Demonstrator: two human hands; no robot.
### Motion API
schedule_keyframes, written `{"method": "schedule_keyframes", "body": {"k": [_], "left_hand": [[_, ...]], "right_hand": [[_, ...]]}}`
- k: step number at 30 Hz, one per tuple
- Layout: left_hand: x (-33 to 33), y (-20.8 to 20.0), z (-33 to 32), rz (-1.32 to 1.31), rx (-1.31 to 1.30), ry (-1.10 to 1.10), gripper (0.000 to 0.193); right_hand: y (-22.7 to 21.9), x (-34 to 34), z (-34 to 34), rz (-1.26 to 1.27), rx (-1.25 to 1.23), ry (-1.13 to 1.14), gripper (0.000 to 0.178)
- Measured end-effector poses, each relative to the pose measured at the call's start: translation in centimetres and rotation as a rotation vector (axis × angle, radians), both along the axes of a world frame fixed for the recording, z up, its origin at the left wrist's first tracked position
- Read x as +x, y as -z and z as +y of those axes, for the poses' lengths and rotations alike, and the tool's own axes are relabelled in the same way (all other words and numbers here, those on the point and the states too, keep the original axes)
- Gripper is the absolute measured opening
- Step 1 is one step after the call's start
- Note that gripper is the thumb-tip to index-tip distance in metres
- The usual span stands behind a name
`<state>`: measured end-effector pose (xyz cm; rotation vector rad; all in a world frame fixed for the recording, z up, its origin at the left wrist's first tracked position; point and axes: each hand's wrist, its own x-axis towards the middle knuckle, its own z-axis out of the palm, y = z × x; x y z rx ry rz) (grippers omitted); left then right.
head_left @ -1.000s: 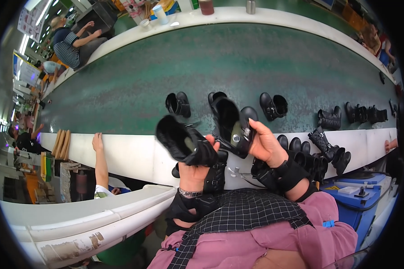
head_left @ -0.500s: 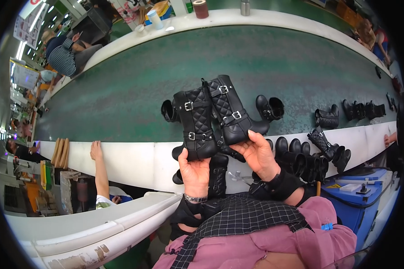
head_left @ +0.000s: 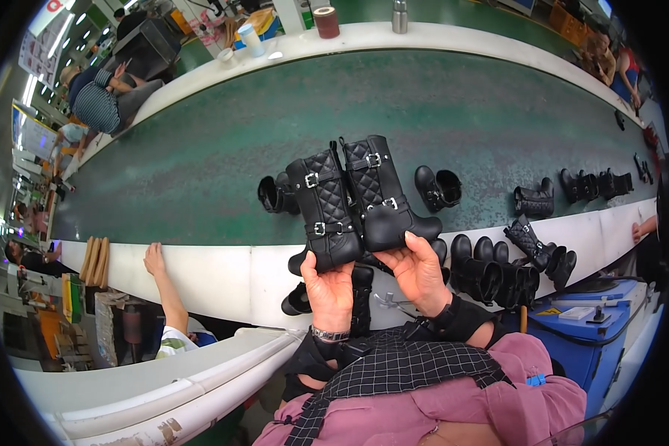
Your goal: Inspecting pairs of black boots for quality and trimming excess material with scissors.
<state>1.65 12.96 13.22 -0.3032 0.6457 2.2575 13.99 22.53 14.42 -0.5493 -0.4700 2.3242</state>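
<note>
Two black quilted boots with silver buckles are held up side by side over the green belt. My left hand (head_left: pixel 328 293) grips the left boot (head_left: pixel 324 212) by its foot end, thumb on the near side. My right hand (head_left: pixel 418 273) pinches the right boot (head_left: pixel 379 189) under its sole. Both shafts point away from me and their tops nearly touch. Beneath my hands, partly hidden, more black boots lie on the white ledge (head_left: pixel 267 279). On the belt behind the held pair, a boot (head_left: pixel 269 195) shows at left and another (head_left: pixel 437 189) at right.
Several black boots (head_left: pixel 490 271) stand on the ledge to my right, with more on the belt (head_left: pixel 201 171) beyond. A co-worker's hand (head_left: pixel 154 260) rests on the ledge at left, near some wooden sticks (head_left: pixel 97 260). A blue machine (head_left: pixel 595 327) stands at lower right.
The view has shifted slightly, so the scene sits a little lower. The right boot has turned a little more upright beside the left one; both hands keep their hold.
</note>
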Motion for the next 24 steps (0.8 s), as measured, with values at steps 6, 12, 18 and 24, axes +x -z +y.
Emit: {"method": "schedule_keyframes", "body": {"k": [6,12,18,24], "left_hand": [[-0.2,0.2,0.1,0.009,-0.011,0.0,0.044],[-0.5,0.7,0.3,-0.002,-0.021,-0.008,0.045],[-0.3,1.1,0.3,-0.013,-0.031,-0.015,0.044],[-0.2,0.7,0.6,0.104,-0.013,0.018,0.045]], "right_hand": [[0.2,-0.1,-0.1,-0.036,-0.027,0.022,0.035],[0.6,-0.7,-0.2,-0.007,0.008,0.012,0.034],[1.0,-0.6,-0.2,-0.014,0.02,0.024,0.033],[1.0,-0.7,-0.2,-0.039,0.047,0.024,0.031]]}}
